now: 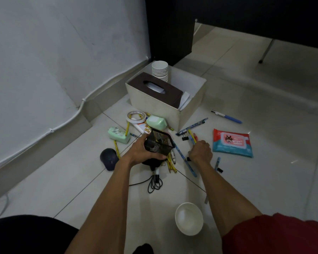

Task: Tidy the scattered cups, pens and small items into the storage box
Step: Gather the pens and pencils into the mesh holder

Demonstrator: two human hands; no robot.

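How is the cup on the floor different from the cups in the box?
The floor cup stands alone, while the box cups are nested in one stack. The floor cup sits on the tiles close to the person, but the box cups are already inside the box, at its far corner. Both are white and upright, with the open end up.

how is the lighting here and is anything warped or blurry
Head view: dim, flat light, darkest under the black furniture top right; the wide lens bows the skirting; small glints on the floor tiles; left hand on the mesh holder and right hand gripping pens look fairly sharp.
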